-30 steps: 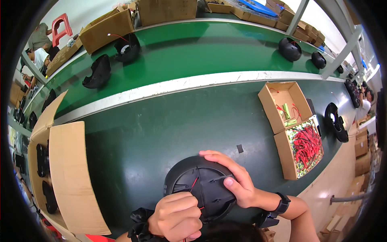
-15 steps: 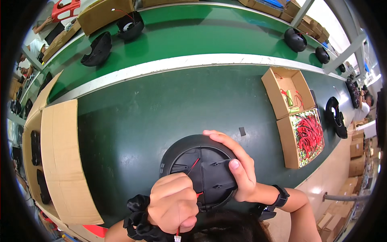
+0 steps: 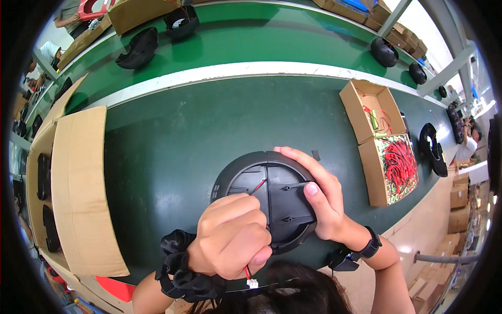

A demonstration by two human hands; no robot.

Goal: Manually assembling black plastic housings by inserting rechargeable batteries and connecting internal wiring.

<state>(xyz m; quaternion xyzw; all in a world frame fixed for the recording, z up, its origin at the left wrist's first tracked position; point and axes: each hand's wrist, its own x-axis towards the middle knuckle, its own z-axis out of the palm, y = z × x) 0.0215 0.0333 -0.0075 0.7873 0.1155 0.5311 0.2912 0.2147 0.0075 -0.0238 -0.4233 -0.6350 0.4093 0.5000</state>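
From where I stand, the table (image 3: 172,131) takes up most of the scene, its top a smooth, dark green sheet with a soft shine. On the left sits a big carton (image 3: 83,193) of matte brown cardboard, one broad, creased flap folded outward. Across to the right are two smaller cardboard trays, set end to end: the farther tray (image 3: 353,112) holds a few green cells and wires, while the nearer tray (image 3: 372,175) is packed with a tangle of glossy red and black leads (image 3: 400,162).

Near the person's side of the table is a round, black plastic housing (image 3: 287,209), tilted toward them, its ribbed, recessed face ringed by a thick, satin rim. The right fingers (image 3: 316,168) wrap that rim, spread wide, thumb pressing the flat face. The left fingers (image 3: 240,225) are curled into a tight fist around a thin red-and-black cable (image 3: 259,186), which runs out of the housing. Below the fist dangles its small, blocky white plug (image 3: 252,283).
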